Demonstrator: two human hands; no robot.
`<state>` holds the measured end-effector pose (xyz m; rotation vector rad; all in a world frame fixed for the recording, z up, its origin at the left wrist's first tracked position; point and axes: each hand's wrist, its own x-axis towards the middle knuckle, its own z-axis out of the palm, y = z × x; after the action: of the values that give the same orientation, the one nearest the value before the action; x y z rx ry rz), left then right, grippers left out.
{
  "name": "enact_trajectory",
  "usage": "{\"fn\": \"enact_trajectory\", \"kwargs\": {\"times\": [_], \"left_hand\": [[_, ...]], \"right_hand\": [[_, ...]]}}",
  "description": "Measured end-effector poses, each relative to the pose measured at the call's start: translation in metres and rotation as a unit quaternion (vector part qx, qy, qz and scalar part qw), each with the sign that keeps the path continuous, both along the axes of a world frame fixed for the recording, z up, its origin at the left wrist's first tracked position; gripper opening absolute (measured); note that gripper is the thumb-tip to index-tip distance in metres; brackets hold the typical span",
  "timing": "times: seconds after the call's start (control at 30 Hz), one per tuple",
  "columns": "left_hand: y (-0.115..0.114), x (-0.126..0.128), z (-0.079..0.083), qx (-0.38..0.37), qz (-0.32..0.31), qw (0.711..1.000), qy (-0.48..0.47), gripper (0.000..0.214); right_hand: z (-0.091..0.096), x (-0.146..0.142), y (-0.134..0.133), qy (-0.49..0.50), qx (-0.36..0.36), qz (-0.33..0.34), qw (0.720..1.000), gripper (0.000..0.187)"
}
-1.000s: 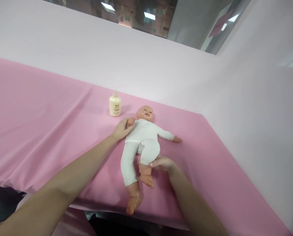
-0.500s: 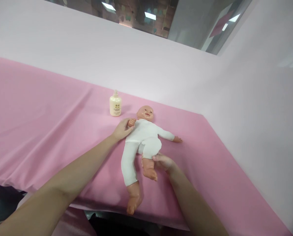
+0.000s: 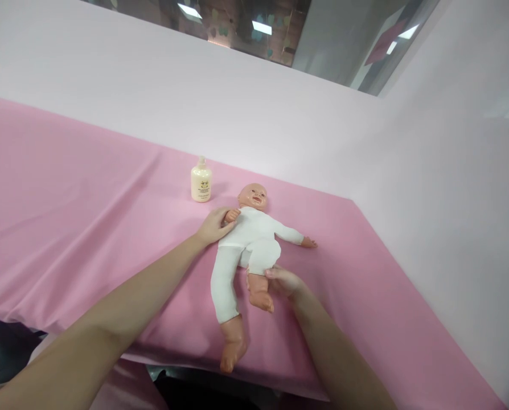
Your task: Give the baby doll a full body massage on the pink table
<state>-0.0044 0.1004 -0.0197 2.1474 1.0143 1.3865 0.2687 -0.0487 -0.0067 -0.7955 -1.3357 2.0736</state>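
A baby doll [image 3: 250,239] in a white bodysuit lies on its back on the pink sheet [image 3: 87,228]. My left hand [image 3: 212,226] grips the doll's arm at the shoulder, beside its head. My right hand [image 3: 283,280] holds the doll's bent leg at the ankle, pushed up toward its body. The doll's other leg lies straight, its foot at the table's near edge. One doll arm stretches out to the right.
A small cream lotion bottle [image 3: 201,182] stands upright behind the doll's head, near the pale pink back wall [image 3: 195,102]. A side wall [image 3: 451,199] closes the right. The sheet hangs over the near table edge.
My right hand has pushed the doll's leg up, bending the knee toward its body. My left hand has stayed on the doll's arm.
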Motion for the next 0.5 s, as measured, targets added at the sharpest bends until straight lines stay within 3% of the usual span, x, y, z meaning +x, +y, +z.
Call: {"fn": "enact_trajectory", "kwargs": {"times": [0.1,0.3,0.5], "left_hand": [[-0.001,0.0,0.003,-0.01,0.001,1.0,-0.006,0.03],[-0.003,0.0,0.008,-0.023,-0.008,1.0,-0.009,0.03],[-0.004,0.0,0.009,-0.025,-0.002,1.0,-0.001,0.03]], "right_hand": [[0.003,-0.001,-0.002,0.003,-0.033,-0.026,0.999,0.063],[0.012,-0.005,-0.004,-0.012,-0.036,0.004,0.999,0.067],[0.009,-0.006,-0.002,-0.016,-0.033,0.007,0.999,0.065]]}}
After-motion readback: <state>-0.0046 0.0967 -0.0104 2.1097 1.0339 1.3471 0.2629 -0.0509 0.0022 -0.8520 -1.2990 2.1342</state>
